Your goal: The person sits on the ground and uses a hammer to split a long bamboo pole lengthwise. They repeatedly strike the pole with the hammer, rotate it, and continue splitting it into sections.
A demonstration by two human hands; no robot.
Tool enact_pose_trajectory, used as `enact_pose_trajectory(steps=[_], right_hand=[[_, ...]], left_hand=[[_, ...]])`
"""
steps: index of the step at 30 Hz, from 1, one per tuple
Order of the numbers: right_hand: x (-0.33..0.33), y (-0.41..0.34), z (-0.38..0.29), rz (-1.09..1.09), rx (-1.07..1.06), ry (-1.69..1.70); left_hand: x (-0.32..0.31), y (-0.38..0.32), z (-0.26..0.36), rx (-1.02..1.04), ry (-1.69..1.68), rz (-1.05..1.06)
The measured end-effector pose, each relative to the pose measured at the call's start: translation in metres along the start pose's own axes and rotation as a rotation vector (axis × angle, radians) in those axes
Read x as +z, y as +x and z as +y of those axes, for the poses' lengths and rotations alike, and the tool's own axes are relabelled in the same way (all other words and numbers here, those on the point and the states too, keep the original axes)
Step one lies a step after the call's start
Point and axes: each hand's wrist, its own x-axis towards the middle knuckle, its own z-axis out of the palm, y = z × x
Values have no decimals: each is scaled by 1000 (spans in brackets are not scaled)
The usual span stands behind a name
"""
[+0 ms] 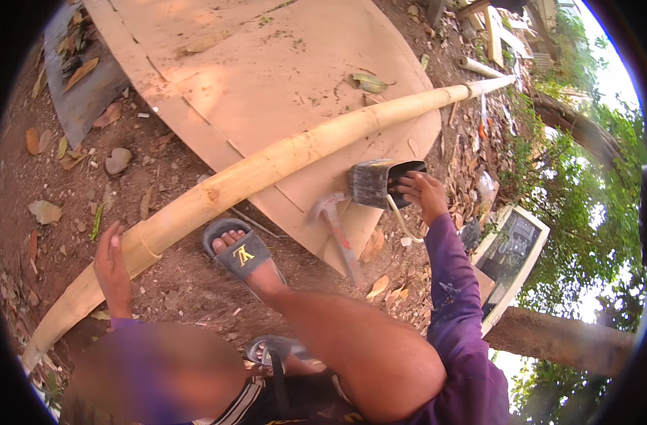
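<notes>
A long bamboo pole (281,162) lies slantwise across the view, over a sheet of cardboard (249,69) on the ground. My left hand (112,263) rests against the pole near its lower left part, with the fingers not wrapped fully around it. At the mouth of a dark, squarish plastic container (368,184) is my right hand (423,192), its fingers reaching partly inside. What those fingertips touch is hidden. A pale cord or handle (400,220) hangs from the container's rim. Beside it, a hammer (340,234) with a worn reddish handle lies partly on the cardboard.
My sandalled foot (238,247) stands close to the pole. A stone (118,160) and dry leaves lie on the soil at left, near a grey sheet (84,79). To the right are a pale-framed case (515,260), a tree trunk (562,340) and wood pieces (493,40).
</notes>
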Motion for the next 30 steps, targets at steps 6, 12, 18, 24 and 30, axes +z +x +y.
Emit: enact_pose_trajectory(steps=[6, 12, 18, 24, 30], right_hand=[[105, -77, -46, -104, -444, -300], [280, -185, -59, -844, -449, -400], [323, -194, -63, -1000, -533, -350], [242, -137, 0, -514, -805, -992], [178, -138, 86, -230, -1056, -1048]], left_hand=[[19, -24, 75, 75, -200, -92], [68, -55, 139, 225, -337, -312], [46, -50, 132, -109, -523, -70], [-33, -51, 62, -301, -242, 300], [-86, -71, -26, -526, -268, 577]])
